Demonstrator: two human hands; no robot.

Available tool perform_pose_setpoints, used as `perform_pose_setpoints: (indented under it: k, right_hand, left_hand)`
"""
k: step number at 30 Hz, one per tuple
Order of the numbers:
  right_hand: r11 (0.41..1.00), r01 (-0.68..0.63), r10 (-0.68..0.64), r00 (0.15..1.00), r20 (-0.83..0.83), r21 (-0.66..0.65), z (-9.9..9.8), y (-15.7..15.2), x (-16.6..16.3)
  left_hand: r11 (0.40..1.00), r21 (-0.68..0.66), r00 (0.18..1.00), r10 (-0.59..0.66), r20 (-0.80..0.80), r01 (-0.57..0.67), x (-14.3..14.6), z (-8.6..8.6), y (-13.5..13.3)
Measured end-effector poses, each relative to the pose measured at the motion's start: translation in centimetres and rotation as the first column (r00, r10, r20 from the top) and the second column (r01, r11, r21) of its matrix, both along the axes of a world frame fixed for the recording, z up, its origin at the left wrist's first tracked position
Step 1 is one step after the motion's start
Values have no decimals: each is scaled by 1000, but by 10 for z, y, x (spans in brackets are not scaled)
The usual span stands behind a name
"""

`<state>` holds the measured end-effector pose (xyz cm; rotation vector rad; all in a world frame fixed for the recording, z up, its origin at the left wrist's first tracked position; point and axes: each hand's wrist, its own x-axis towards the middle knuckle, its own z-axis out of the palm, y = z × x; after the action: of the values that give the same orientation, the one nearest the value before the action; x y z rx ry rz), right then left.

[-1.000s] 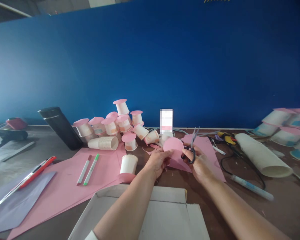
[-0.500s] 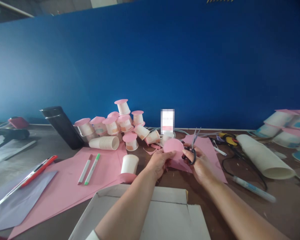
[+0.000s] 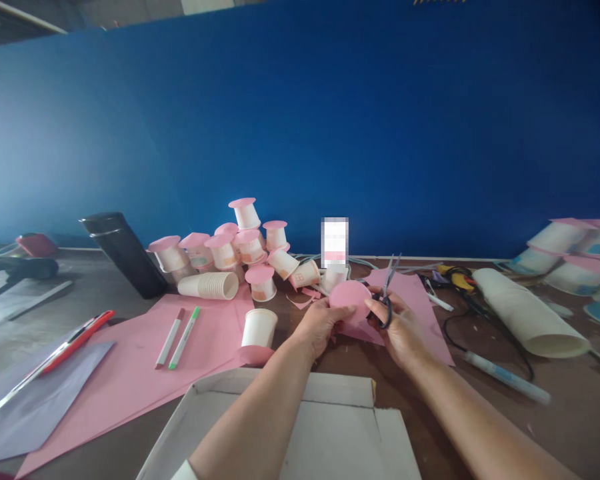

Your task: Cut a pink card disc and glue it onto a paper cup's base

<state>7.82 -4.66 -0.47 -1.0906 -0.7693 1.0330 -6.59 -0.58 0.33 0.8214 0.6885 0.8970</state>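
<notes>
Between my hands is a round pink paper disc. My left hand pinches its lower left edge, thumb on top. My right hand is closed around the black handles of a pair of scissors, whose blades point up and away from me, slightly apart. The right fingertips are at the disc's right edge; whether they grip it I cannot tell. Beneath lies a pink paper sheet, partly hidden by my hands. Pink paper scraps lie to the left of the disc.
Paper cups topped with pink discs are stacked at the back left, beside a black flask. A cup stands left of my hands. White cardboard lies in front. A rolled paper tube and cables are on the right.
The pink disc has shifted slightly right and down and turned to face me more. My right hand and the scissors have barely moved.
</notes>
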Motion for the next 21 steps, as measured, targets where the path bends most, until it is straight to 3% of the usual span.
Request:
perform_pose_setpoints:
  k: [11,21]
  right_hand:
    - [997,-77,76,997,31,27,-9,0,-1]
    - [997,-76,75,996,41,14,-6,-2,-5]
  left_hand:
    - [990,-112,992,95,80,-86,0,9,-5]
    - [964,-219,973,182,145,-148,8,-2,-4]
